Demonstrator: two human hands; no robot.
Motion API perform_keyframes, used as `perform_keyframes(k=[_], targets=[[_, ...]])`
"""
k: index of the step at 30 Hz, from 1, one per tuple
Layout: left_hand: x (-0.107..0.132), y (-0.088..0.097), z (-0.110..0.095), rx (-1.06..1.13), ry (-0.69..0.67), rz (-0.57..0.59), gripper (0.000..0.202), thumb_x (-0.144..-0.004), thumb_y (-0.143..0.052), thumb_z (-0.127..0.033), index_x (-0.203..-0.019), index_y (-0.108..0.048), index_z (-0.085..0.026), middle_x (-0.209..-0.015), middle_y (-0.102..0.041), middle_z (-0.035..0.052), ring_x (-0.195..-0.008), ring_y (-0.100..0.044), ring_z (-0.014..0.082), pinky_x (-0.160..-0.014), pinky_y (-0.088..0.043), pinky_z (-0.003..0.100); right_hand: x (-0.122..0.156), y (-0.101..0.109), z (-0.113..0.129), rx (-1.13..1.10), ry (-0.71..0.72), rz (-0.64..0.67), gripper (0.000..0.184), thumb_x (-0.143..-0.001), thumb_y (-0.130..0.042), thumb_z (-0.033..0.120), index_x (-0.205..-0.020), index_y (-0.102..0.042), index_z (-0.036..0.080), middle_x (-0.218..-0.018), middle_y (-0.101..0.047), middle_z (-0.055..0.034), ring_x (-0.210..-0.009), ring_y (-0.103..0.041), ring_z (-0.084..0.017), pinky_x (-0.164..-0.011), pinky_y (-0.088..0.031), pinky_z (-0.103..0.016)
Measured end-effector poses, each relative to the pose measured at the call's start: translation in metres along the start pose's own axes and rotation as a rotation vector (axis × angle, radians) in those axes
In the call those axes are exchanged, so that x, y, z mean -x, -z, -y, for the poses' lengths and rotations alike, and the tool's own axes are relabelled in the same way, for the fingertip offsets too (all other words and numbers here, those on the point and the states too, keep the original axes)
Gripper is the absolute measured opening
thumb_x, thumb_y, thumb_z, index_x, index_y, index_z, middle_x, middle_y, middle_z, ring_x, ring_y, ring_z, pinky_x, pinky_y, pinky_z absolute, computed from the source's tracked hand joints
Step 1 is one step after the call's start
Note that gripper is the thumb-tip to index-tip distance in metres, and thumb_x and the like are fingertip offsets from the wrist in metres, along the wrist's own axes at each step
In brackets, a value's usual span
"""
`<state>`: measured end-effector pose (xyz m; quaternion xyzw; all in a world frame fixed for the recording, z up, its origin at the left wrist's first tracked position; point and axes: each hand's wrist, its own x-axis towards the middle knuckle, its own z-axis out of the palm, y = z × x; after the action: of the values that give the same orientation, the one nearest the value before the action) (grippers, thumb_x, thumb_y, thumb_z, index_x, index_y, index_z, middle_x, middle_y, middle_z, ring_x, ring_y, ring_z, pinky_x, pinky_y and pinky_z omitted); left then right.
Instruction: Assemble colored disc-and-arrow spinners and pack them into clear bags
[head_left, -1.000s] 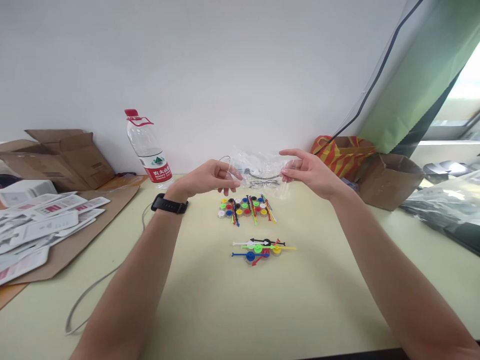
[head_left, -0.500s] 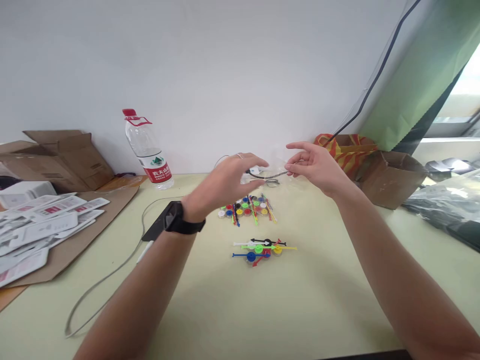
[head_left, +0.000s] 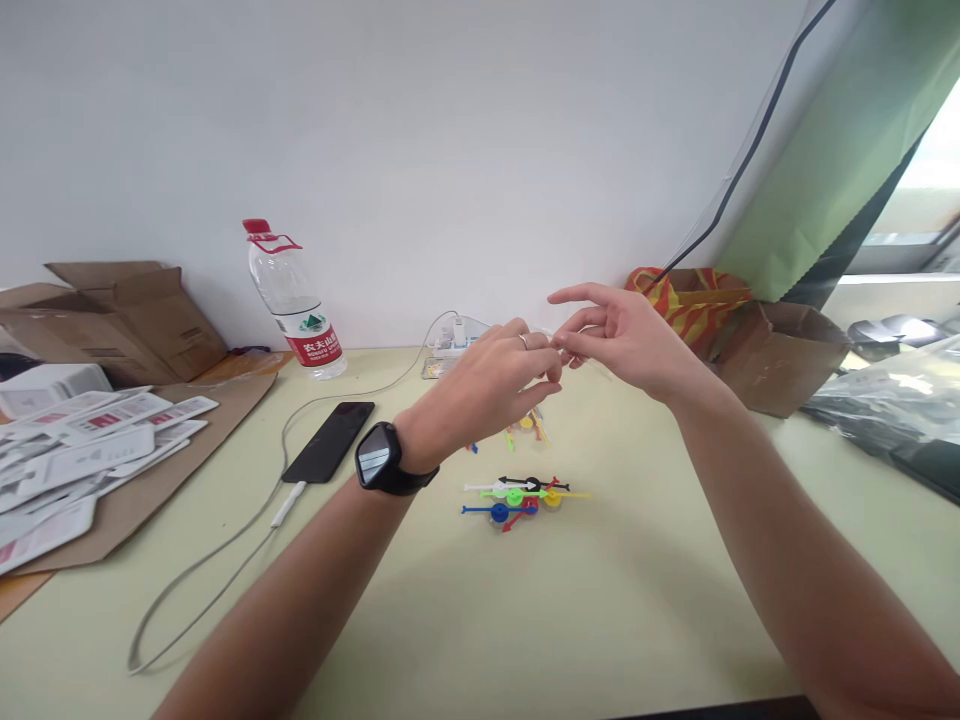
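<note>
Above the back of the table my left hand (head_left: 499, 370), with a ring and a black watch, has its fingers curled in against the fingertips of my right hand (head_left: 619, 335). Thumb and fingers of my right hand pinch what looks like a faint piece of clear plastic, barely visible; its index finger points out above. What my left fingers grip is hidden. Below lies a cluster of plastic arrow spinners (head_left: 516, 497) in white, black, green, blue, red and yellow. A second group of colourful spinner parts (head_left: 529, 425) is mostly hidden behind my left hand.
A black phone (head_left: 330, 442) on a white cable lies left of my wrist. Further back stand a water bottle (head_left: 304, 305) and a power strip (head_left: 450, 340). Flat white packages (head_left: 97, 440) lie on cardboard at left; a brown box (head_left: 780, 355) stands at right.
My left hand has moved right and turned, closing its fingers at my right fingertips. The right hand has shifted slightly left. More of the phone shows, while the rear spinner parts are now mostly covered.
</note>
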<state>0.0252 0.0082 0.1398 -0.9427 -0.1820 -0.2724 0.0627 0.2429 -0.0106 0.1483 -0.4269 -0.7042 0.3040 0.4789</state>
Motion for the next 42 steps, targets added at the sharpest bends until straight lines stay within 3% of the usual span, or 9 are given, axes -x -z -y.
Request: perform_keyframes(k=[5,8,10,13,20,25,30,35,42], targets=[[-0.001,0.005,0.0,0.011,0.099,-0.125,0.007,-0.102,-0.054,-0.021,-0.1,-0.06,-0.021,-0.093,-0.071,0.0034,-0.096,-0.061,0.022,-0.093,-0.042,0.039,-0.011,0.009,-0.029,-0.262,0.035,0.156,0.059,-0.093,-0.06,0.068,-0.137,-0.061,0.028,-0.121,-0.073,-0.0088,-0.12,-0.065,-0.029,-0.107,-0.05,-0.051],[0.0,0.005,0.002,0.077,0.151,-0.162,0.005,-0.103,-0.051,-0.022,-0.1,-0.055,-0.022,-0.092,-0.069,0.0027,-0.084,-0.062,0.0188,-0.087,-0.044,0.037,-0.014,0.011,-0.056,-0.446,-0.016,0.52,0.075,-0.091,-0.048,0.081,-0.147,-0.053,0.031,-0.146,-0.061,-0.0096,-0.14,-0.051,-0.033,-0.116,-0.039,-0.055],[0.001,0.002,0.004,0.154,0.171,-0.168,0.005,-0.104,-0.05,-0.025,-0.101,-0.053,-0.022,-0.088,-0.068,0.0022,-0.077,-0.062,0.0176,-0.077,-0.045,0.034,-0.015,0.007,-0.072,-0.514,-0.016,0.743,0.083,-0.086,-0.051,0.084,-0.153,-0.047,0.034,-0.158,-0.05,-0.0084,-0.146,-0.044,-0.035,-0.118,-0.035,-0.057],[0.001,-0.005,0.008,0.275,0.185,-0.173,0.008,-0.105,-0.051,-0.03,-0.101,-0.052,-0.023,-0.083,-0.067,0.0021,-0.072,-0.064,0.0167,-0.065,-0.043,0.031,-0.014,0.0,-0.088,-0.58,0.025,0.904,0.095,-0.079,-0.06,0.085,-0.158,-0.038,0.037,-0.161,-0.044,-0.0099,-0.145,-0.044,-0.037,-0.118,-0.034,-0.058],[0.001,0.004,0.009,0.464,0.256,-0.129,0.015,-0.103,-0.055,-0.038,-0.104,-0.055,-0.023,-0.086,-0.075,0.0037,-0.081,-0.073,0.0184,-0.056,-0.041,0.025,-0.016,0.006,-0.095,-0.6,0.014,0.931,0.092,-0.089,-0.062,0.07,-0.164,-0.026,0.031,-0.151,-0.051,-0.0155,-0.136,-0.051,-0.035,-0.114,-0.036,-0.062],[0.004,0.023,0.009,0.605,0.261,0.002,0.028,-0.102,-0.058,-0.041,-0.12,-0.063,-0.021,-0.094,-0.08,0.0062,-0.085,-0.076,0.0192,-0.068,-0.052,0.028,-0.014,0.015,-0.088,-0.553,0.028,0.926,0.089,-0.091,-0.061,0.068,-0.164,-0.026,0.033,-0.152,-0.053,-0.0137,-0.139,-0.049,-0.034,-0.114,-0.037,-0.06],[0.005,0.028,0.009,0.733,0.189,0.191,0.035,-0.093,-0.071,-0.043,-0.121,-0.071,-0.022,-0.108,-0.08,0.0086,-0.102,-0.076,0.0232,-0.086,-0.059,0.033,-0.013,0.012,-0.089,-0.433,-0.004,0.894,0.085,-0.093,-0.065,0.06,-0.164,-0.027,0.034,-0.163,-0.042,-0.0128,-0.143,-0.047,-0.033,-0.114,-0.039,-0.059],[0.006,0.027,0.012,0.764,0.116,0.381,0.034,-0.088,-0.076,-0.041,-0.12,-0.075,-0.029,-0.122,-0.077,0.0082,-0.114,-0.072,0.0263,-0.095,-0.059,0.038,-0.011,0.002,-0.079,-0.295,-0.032,0.903,0.089,-0.09,-0.07,0.057,-0.164,-0.029,0.03,-0.167,-0.037,-0.012,-0.15,-0.038,-0.035,-0.117,-0.037,-0.056],[0.012,0.026,0.019,0.759,-0.032,0.543,0.063,-0.069,-0.092,-0.037,-0.128,-0.071,-0.035,-0.138,-0.068,0.0053,-0.133,-0.062,0.0297,-0.109,-0.053,0.041,-0.006,-0.007,-0.048,-0.124,-0.027,0.955,0.088,-0.092,-0.072,0.049,-0.165,-0.026,0.032,-0.168,-0.035,-0.0078,-0.152,-0.036,-0.033,-0.114,-0.044,-0.045]])
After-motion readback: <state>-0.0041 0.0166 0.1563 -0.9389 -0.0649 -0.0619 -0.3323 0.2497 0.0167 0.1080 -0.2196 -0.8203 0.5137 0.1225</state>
